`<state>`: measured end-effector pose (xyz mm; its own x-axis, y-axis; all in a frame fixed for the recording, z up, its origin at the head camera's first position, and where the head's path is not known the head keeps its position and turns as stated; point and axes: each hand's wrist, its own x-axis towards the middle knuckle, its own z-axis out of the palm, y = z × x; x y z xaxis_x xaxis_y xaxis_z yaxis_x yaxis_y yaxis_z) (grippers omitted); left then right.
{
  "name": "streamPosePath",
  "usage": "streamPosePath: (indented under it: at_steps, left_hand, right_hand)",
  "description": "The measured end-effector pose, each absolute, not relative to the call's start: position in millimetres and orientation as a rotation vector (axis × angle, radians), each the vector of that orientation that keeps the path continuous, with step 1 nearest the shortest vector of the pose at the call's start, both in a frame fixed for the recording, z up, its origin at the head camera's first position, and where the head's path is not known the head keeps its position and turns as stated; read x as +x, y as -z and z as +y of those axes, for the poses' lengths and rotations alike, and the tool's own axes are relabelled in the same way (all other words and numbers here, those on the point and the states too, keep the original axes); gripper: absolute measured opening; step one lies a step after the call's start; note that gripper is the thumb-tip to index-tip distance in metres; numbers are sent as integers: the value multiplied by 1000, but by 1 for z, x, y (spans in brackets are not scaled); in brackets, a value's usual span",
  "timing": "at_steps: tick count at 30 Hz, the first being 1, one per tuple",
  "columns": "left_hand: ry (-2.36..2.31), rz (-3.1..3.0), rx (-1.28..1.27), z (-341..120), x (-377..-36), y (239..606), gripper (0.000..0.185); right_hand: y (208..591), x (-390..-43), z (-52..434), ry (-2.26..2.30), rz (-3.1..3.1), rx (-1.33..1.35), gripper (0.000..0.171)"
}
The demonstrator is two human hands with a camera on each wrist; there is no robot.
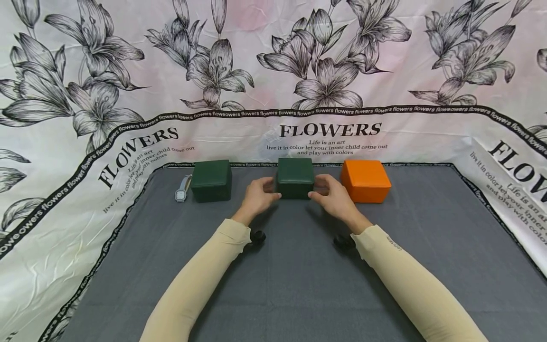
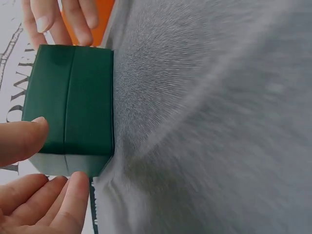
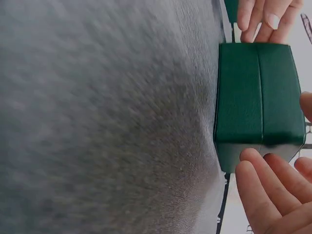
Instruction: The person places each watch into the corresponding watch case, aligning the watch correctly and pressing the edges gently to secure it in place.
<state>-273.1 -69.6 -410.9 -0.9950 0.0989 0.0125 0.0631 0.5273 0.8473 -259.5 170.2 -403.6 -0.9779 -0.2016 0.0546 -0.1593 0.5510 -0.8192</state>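
A dark green box (image 1: 295, 178) with a lid seam stands closed in the middle of the back row. My left hand (image 1: 258, 197) is at its left side and my right hand (image 1: 335, 197) at its right, thumbs toward the front. In the left wrist view the left fingers (image 2: 73, 200) extend loosely along the side of the box (image 2: 87, 102), with the thumb in front of its front face. Seen from the right wrist, the right fingers (image 3: 258, 190) reach the near side of the box (image 3: 239, 92), fairly straight. Neither hand curls round it.
To the left stands another green box (image 1: 211, 181), with a wristwatch (image 1: 181, 188) beside it. An orange box (image 1: 366, 181) is close to the right hand. The grey cloth (image 1: 290, 285) covers the table; a flower-printed white sheet (image 1: 239, 137) rises right behind the boxes.
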Motion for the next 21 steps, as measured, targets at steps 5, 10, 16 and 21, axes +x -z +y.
streamPosePath:
  at_steps: [5,10,16,21]
  left_hand:
    - [-1520,2706,197,-83,-256,409,57]
    - [-1559,2703,256,-92,-240,408,54]
    - [-1595,2710,280,-102,-223,406,50]
    - [-1630,2721,262,-112,-212,403,48]
  right_hand:
    - [403,-247,169,1465,2742,-333,55]
    - [402,-238,166,1452,2782,-372,47]
    - [401,-232,150,1468,2783,-450,40]
    - [398,-227,127,1475,2758,-525,37]
